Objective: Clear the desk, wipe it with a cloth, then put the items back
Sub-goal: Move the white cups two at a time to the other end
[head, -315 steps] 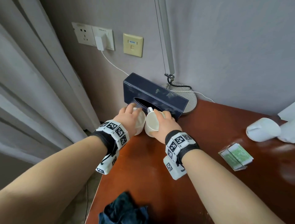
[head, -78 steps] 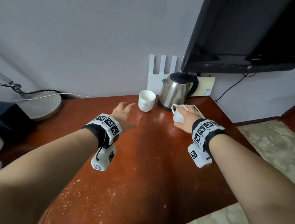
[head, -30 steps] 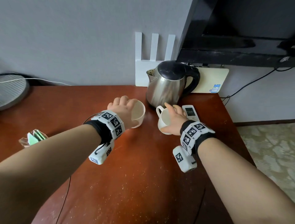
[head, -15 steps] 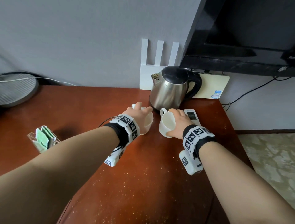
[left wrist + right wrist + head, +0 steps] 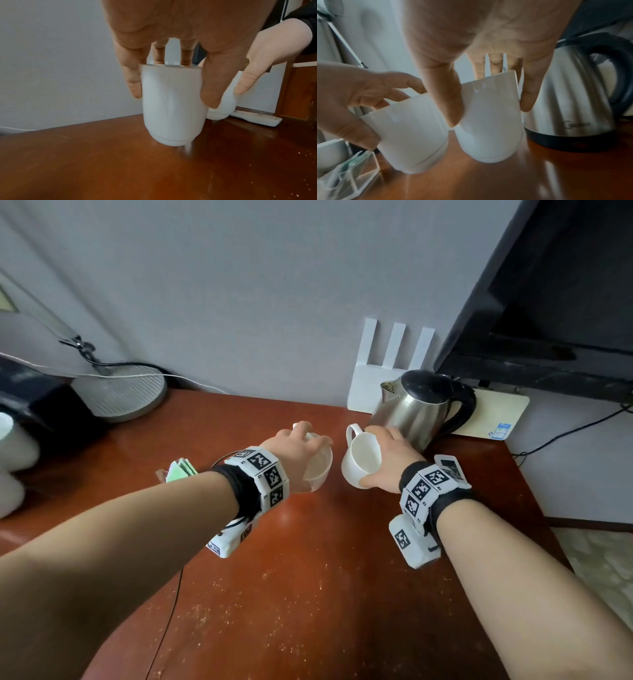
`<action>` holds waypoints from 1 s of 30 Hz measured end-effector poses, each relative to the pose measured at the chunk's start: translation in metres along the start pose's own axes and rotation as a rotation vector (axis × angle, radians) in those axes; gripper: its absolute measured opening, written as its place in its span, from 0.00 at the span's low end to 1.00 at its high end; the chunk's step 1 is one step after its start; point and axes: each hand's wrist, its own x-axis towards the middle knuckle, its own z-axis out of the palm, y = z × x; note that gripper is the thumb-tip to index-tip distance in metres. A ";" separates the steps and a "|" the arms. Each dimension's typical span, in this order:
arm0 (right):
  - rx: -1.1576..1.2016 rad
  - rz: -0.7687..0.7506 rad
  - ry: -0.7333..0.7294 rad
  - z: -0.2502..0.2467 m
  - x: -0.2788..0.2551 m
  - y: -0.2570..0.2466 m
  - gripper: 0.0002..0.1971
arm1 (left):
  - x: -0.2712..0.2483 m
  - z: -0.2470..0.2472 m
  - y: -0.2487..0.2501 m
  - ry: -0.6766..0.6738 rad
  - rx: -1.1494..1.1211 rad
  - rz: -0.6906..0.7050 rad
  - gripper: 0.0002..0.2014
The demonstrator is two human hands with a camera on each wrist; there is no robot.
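Note:
Two white cups sit side by side in front of the steel kettle (image 5: 416,409) on the red-brown desk (image 5: 308,594). My left hand (image 5: 308,446) grips the handleless-looking cup (image 5: 320,470) from above, fingers and thumb around its rim (image 5: 173,105). My right hand (image 5: 387,453) grips the mug (image 5: 361,462) with the handle the same way (image 5: 491,115). Both cups are tilted, their bases close to the desk. In the right wrist view the left cup (image 5: 409,132) nearly touches the mug.
A white remote (image 5: 452,469) lies right of the mug. Behind the kettle stand a white router (image 5: 387,364) and a black TV (image 5: 548,302). A clear holder of green packets (image 5: 180,469) peeks out by my left wrist. Far left are a lamp base (image 5: 120,392) and dark box (image 5: 41,409).
My left hand, empty 2.6 s ago, now grips the left cup. Both cups have tilted and come slightly away from the kettle. The packet holder is now mostly hidden behind my left wrist.

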 end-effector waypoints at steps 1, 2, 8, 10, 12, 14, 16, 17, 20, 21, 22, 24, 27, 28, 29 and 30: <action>0.003 -0.019 0.009 0.001 -0.003 -0.013 0.46 | -0.009 -0.003 -0.008 0.014 -0.003 -0.005 0.43; 0.003 -0.036 0.017 0.002 -0.006 -0.026 0.46 | -0.018 -0.005 -0.018 0.024 -0.006 -0.009 0.43; -0.034 -0.082 0.060 0.010 -0.031 -0.110 0.46 | -0.084 -0.023 -0.081 0.067 -0.024 -0.032 0.43; -0.051 -0.104 0.062 0.017 -0.039 -0.142 0.46 | -0.108 -0.028 -0.105 0.083 -0.026 -0.044 0.43; -0.077 -0.132 0.065 0.025 -0.046 -0.175 0.46 | -0.132 -0.031 -0.130 0.099 -0.026 -0.068 0.43; -0.091 -0.161 0.062 0.036 -0.051 -0.207 0.46 | -0.156 -0.034 -0.157 0.111 -0.021 -0.095 0.44; -0.097 -0.196 0.058 0.047 -0.055 -0.239 0.46 | -0.181 -0.035 -0.184 0.128 -0.010 -0.127 0.44; -0.102 -0.217 0.052 0.053 -0.058 -0.255 0.46 | -0.193 -0.035 -0.199 0.133 -0.005 -0.146 0.43; -0.128 -0.281 0.021 0.073 -0.063 -0.302 0.45 | -0.232 -0.033 -0.240 0.143 0.019 -0.225 0.43; -0.140 -0.304 0.009 0.079 -0.065 -0.318 0.44 | -0.244 -0.032 -0.253 0.145 0.027 -0.255 0.43; -0.150 -0.326 -0.005 0.086 -0.066 -0.333 0.43 | -0.257 -0.031 -0.266 0.144 0.033 -0.285 0.43; -0.157 -0.363 -0.040 0.102 -0.069 -0.362 0.43 | -0.280 -0.027 -0.290 0.136 0.039 -0.342 0.43; -0.153 -0.428 -0.086 0.126 -0.074 -0.399 0.43 | -0.309 -0.017 -0.320 0.123 0.026 -0.418 0.44; -0.150 -0.448 -0.103 0.133 -0.076 -0.409 0.43 | -0.316 -0.012 -0.328 0.114 0.015 -0.446 0.44; -0.153 -0.466 -0.125 0.141 -0.077 -0.419 0.42 | -0.324 -0.007 -0.336 0.104 -0.005 -0.474 0.44; -0.162 -0.485 -0.146 0.149 -0.078 -0.426 0.42 | -0.331 -0.002 -0.343 0.099 -0.030 -0.497 0.43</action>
